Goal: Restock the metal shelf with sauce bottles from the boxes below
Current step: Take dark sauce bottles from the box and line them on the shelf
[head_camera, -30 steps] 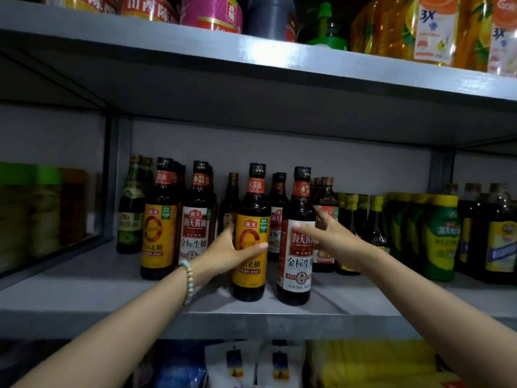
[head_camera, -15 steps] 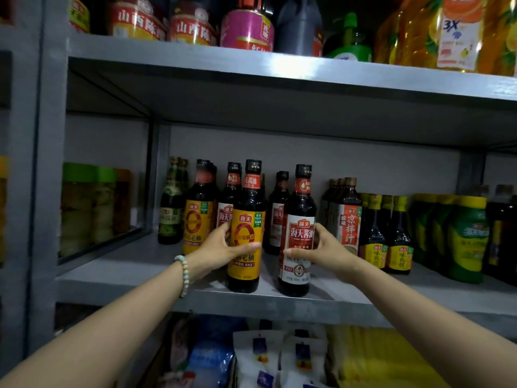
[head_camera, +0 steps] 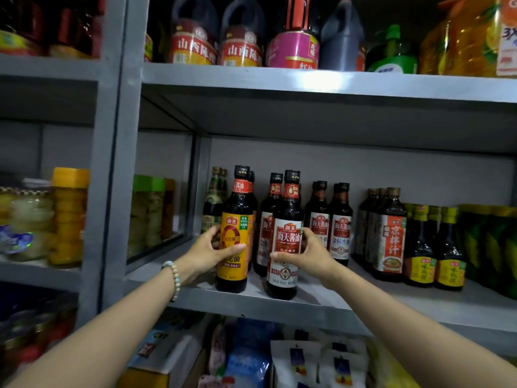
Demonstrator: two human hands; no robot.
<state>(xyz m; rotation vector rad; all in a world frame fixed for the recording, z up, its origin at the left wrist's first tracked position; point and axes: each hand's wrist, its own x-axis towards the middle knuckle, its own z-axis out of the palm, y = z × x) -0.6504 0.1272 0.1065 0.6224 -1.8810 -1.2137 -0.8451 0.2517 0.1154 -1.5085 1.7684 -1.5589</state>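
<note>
Left hand (head_camera: 208, 254) grasps the yellow-label bottle (head_camera: 234, 233), right hand (head_camera: 310, 254) the white-label bottle (head_camera: 286, 239); dark bottles (head_camera: 341, 219) crowd behind.

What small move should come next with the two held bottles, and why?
Probably slide both back against the rows behind, then let go: the left hand grips the yellow-label bottle and the right hand the white-label bottle, both upright near the front edge of the shelf.
</note>
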